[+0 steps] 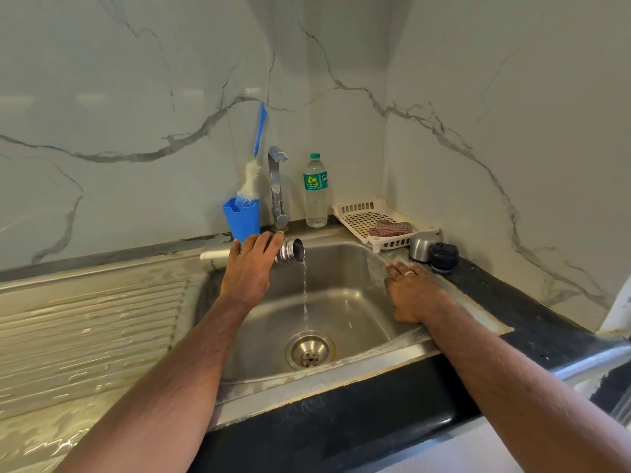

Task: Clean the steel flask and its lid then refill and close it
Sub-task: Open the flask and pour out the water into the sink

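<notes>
- Black worktop (532, 322) edge frames the steel sink (341, 377).
- Left hand (251, 268), fingers curled round the steel flask (290, 250), tips it sideways, pouring water.
- Right hand (409, 291) rests on the sink's right rim, fingers straight.

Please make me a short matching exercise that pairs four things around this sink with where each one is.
Things:
1. steel flask
2. bottle brush
3. checked cloth
4. plastic water bottle

Places:
A. in the white perforated tray
B. standing in the blue holder
C. upright on the counter behind the sink, right of the tap
D. tipped over the sink in the left hand, pouring water

Pairs: 1-D, 2-B, 3-A, 4-C
</notes>
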Tool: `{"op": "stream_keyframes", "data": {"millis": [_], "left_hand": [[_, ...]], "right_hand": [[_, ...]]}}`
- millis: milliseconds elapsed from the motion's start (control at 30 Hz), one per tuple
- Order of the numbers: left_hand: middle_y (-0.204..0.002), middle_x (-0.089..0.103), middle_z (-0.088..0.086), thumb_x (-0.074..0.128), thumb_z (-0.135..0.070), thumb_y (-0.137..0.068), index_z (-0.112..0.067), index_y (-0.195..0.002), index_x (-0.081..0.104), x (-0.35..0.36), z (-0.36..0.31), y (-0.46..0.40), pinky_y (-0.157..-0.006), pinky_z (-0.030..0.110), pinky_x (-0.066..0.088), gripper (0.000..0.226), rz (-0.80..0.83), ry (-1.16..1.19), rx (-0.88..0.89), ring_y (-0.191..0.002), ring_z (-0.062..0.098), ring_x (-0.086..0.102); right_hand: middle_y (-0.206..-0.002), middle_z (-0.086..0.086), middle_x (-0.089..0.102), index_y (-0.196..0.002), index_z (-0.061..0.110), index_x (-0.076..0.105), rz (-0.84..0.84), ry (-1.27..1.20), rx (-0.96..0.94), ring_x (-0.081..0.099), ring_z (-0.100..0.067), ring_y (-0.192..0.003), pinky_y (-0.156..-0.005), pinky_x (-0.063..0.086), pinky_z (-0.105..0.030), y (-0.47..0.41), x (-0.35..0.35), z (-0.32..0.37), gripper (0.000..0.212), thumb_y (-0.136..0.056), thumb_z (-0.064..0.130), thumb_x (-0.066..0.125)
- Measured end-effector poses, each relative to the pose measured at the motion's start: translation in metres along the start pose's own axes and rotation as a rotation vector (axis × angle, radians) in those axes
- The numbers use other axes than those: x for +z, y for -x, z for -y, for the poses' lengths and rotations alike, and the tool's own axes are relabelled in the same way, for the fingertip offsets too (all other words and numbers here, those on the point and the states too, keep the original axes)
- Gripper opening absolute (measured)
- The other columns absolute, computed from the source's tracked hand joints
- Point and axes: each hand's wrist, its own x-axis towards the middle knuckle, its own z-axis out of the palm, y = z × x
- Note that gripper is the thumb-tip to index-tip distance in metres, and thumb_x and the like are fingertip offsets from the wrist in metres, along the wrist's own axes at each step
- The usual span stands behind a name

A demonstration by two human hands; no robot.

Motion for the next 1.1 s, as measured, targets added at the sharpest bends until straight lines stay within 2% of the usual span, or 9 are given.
{"op": "stream_keyframes", "data": {"millis": [400, 1100], "left_hand": [[-0.132, 0.054, 0.011, 0.087, 0.0, -0.062, -0.018, -0.146, 0.036, 0.0024, 0.0001, 0.0004, -0.104, 0.062, 0.043, 0.1, 0.008, -0.015, 0.011, -0.122, 0.033, 0.053], [-0.135, 0.053, 0.01, 0.086, 0.002, -0.061, -0.018, -0.147, 0.038, 0.0025, -0.0028, 0.0001, -0.106, 0.061, 0.042, 0.101, 0.028, -0.022, 0.028, -0.124, 0.033, 0.052]], "right_hand": [[-0.169, -0.011, 0.009, -0.158, 0.014, 0.027, 0.0, -0.001, 0.001, 0.008, -0.027, -0.156, -0.127, 0.008, -0.047, -0.0002, 0.0, -0.0002, 0.073, -0.093, 0.033, 0.056], [-0.169, -0.01, 0.009, -0.158, 0.015, 0.027, -0.001, -0.002, 0.007, 0.008, -0.027, -0.156, -0.127, 0.007, -0.048, -0.0021, 0.003, -0.001, 0.073, -0.094, 0.034, 0.055]]}}
